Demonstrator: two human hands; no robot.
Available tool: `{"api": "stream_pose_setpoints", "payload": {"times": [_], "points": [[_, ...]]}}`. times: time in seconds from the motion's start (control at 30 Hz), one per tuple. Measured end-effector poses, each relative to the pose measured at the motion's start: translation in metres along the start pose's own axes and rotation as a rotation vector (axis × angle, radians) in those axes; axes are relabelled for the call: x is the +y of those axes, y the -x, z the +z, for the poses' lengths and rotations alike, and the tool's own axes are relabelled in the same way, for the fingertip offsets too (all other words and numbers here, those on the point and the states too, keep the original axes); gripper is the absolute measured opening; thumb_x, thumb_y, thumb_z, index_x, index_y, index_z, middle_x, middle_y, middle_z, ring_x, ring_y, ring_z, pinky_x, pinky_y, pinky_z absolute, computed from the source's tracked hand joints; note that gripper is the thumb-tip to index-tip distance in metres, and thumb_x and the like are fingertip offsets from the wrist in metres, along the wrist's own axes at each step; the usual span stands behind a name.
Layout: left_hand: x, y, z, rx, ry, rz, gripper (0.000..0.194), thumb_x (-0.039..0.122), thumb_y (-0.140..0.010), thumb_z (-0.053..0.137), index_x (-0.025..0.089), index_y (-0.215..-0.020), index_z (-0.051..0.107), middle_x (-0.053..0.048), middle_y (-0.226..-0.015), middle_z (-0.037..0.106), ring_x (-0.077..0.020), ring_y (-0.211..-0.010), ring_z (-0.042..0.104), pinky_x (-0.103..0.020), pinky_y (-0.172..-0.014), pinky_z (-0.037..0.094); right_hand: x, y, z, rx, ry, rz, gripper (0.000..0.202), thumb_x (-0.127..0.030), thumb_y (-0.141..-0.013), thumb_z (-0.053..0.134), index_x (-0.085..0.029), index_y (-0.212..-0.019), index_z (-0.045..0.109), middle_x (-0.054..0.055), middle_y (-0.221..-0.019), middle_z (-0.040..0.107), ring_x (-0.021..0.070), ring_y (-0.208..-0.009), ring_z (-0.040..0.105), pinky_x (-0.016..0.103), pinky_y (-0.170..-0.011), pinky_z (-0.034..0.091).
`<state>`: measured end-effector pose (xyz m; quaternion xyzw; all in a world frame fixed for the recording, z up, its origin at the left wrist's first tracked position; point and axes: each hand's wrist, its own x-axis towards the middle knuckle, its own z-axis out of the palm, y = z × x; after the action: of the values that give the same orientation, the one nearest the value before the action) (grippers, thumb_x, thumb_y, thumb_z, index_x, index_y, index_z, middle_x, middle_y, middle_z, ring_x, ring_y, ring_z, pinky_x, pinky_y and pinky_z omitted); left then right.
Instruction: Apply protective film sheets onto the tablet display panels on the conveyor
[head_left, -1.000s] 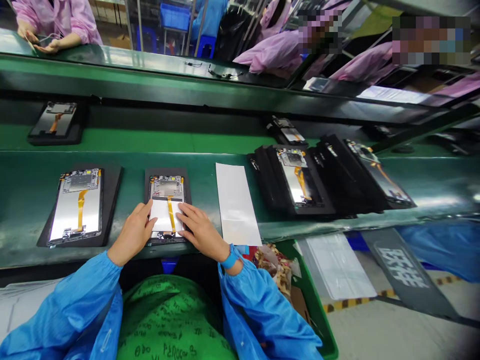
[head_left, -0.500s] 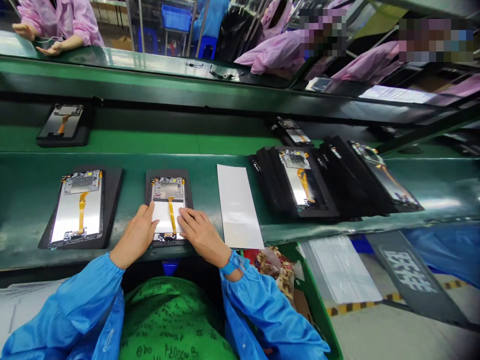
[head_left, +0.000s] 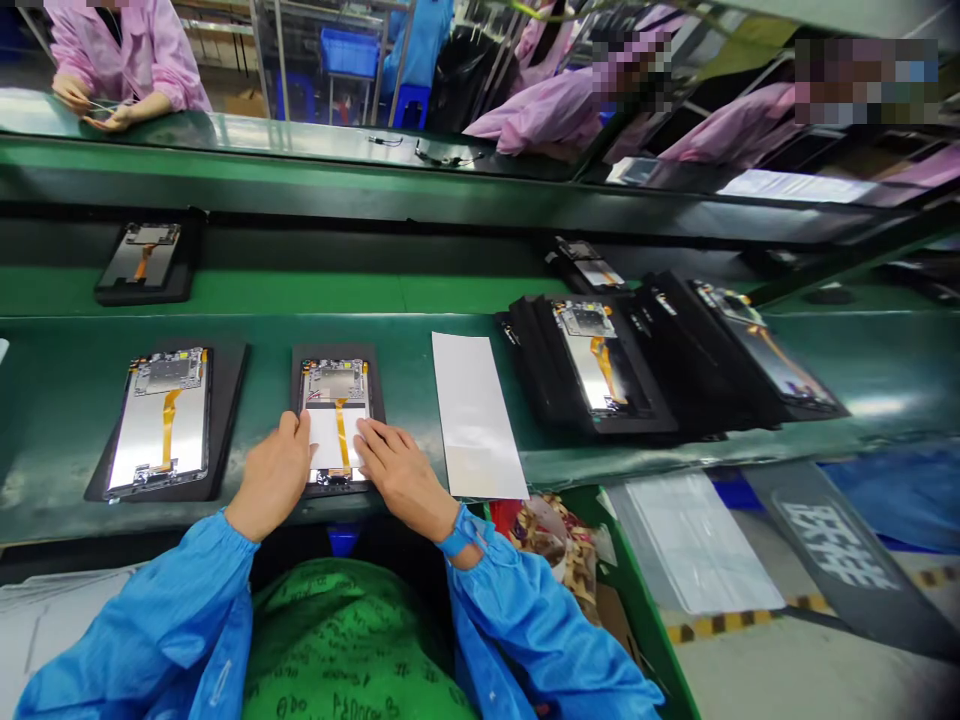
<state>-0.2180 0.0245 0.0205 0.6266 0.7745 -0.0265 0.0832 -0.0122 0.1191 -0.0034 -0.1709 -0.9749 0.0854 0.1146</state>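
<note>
An opened tablet point(head_left: 335, 382), its circuit board and a gold ribbon cable point(head_left: 342, 435) exposed, lies on a dark foam pad point(head_left: 337, 352) in front of me. A white rectangular piece point(head_left: 324, 440) covers its middle, below a dark band. My left hand point(head_left: 271, 475) grips the tablet's left edge, thumb side inward and the other fingers bent, partly hidden. Stretched fingers of my right hand point(head_left: 405, 478) rest flat on the right part of the tablet. To the right lies a glossy white sheet point(head_left: 480, 415). Another opened tablet point(head_left: 161, 430) sits on its own pad at left.
Stacked black pads with opened tablets point(head_left: 589, 365) stand at right. More tablets point(head_left: 142, 260) lie on the green belt point(head_left: 337, 290) behind. Below the bench edge is a green bin point(head_left: 645, 600) of scraps. Co-workers in pink point(head_left: 124, 60) sit across the line.
Both hands stay on the tablet with only slight shifts, the left a little lower. The view has moved slightly. Across the line, a co-worker's hands have come closer together.
</note>
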Motion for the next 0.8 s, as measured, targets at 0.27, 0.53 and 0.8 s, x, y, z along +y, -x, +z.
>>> {"api": "stream_pose_setpoints", "payload": {"times": [0.27,0.53,0.8], "points": [[-0.022,0.001,0.059,0.372,0.279,-0.192,0.065,0.050,-0.097,0.043,0.002,-0.141,0.049,-0.030,-0.154,0.034,-0.0431,-0.146,0.026,-0.063,-0.115,0.027,-0.011,0.023,0.012,0.091,-0.230,0.424,0.045,-0.027,-0.101,0.047,-0.015,-0.145,0.048,0.021,-0.153,0.042,0.0327,-0.135,0.047,0.056,-0.109,0.047],[0.004,0.011,0.053,0.391,1.032,-0.246,0.062,0.049,-0.096,0.048,0.020,-0.150,0.040,-0.014,-0.158,0.039,-0.0274,-0.147,0.035,-0.049,-0.120,0.032,-0.007,0.033,0.039,0.241,-0.379,0.447,0.048,-0.032,-0.101,0.049,-0.021,-0.148,0.046,0.016,-0.154,0.044,0.0349,-0.142,0.043,0.062,-0.110,0.044],[0.002,-0.142,-0.018,0.453,1.437,-0.289,0.066,0.037,-0.097,0.053,0.013,-0.154,0.029,-0.017,-0.128,0.067,-0.0249,-0.111,0.068,-0.037,-0.093,0.056,0.024,0.040,0.056,0.671,-0.511,0.622,0.044,-0.033,-0.101,0.046,-0.030,-0.145,0.049,0.011,-0.147,0.053,0.0319,-0.132,0.055,0.050,-0.101,0.057]]}}
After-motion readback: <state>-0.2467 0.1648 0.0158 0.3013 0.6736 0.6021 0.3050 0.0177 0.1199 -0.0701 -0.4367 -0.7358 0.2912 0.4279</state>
